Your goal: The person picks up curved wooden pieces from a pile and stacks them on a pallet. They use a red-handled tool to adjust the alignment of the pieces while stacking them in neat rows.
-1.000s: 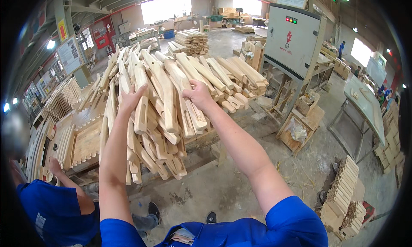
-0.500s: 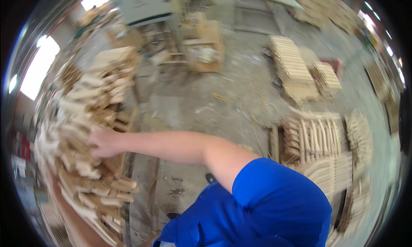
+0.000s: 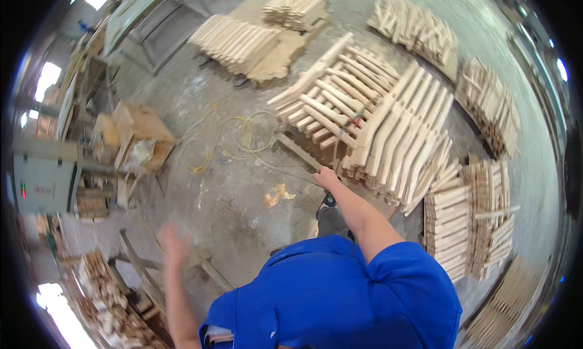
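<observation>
My right hand (image 3: 325, 178) is low in front of me, fingers curled, by the end of a wooden rail (image 3: 297, 150) at the base of a stack of pale shaped wooden pieces (image 3: 398, 139). Whether it touches the rail, or what its fingers hold, I cannot make out. A small red and blue object (image 3: 357, 118) lies on that stack. My left hand (image 3: 175, 246) hangs over the floor at the left, smeared by motion, so its fingers do not show clearly. Below it at the far left is a heap of wooden pieces (image 3: 112, 303).
More stacked wood stands on a board (image 3: 285, 54) ahead, and further stacks (image 3: 467, 218) line the right. A yellowish hose (image 3: 243, 136) coils on the floor. To the left are a wooden box (image 3: 143, 133), a grey control cabinet (image 3: 45, 182) and a metal-legged table (image 3: 136, 21).
The view has swung right, away from the wood heap. My right hand has left that heap and is beside the stack. My left arm has come away from the heap too.
</observation>
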Tool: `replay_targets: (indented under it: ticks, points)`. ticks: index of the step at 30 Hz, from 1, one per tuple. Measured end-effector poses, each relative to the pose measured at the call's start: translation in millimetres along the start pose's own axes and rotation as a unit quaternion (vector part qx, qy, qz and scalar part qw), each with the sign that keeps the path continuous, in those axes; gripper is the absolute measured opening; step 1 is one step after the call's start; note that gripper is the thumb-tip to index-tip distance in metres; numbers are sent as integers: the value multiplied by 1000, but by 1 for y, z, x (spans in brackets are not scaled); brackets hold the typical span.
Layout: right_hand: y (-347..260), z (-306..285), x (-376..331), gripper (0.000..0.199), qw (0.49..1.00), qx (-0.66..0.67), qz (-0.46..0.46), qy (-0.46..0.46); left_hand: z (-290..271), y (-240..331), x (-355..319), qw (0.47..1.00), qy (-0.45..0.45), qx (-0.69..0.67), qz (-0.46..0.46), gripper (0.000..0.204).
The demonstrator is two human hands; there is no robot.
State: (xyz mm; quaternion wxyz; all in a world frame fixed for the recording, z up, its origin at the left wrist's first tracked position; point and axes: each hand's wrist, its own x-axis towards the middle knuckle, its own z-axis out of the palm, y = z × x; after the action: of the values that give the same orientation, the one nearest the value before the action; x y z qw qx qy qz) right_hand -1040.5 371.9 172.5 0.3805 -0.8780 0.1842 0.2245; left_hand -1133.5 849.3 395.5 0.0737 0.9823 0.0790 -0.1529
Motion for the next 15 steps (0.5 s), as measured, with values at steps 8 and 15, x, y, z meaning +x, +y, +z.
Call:
replay_targets:
  ticks: [8,15]
  points:
    - [110,-43,41,36,969,183,135,94,166,241,62,880,-388,-59,266,65]
    - [110,-57,122,46,951,237,137,141,187,281,193,920,-326,-39,216,63]
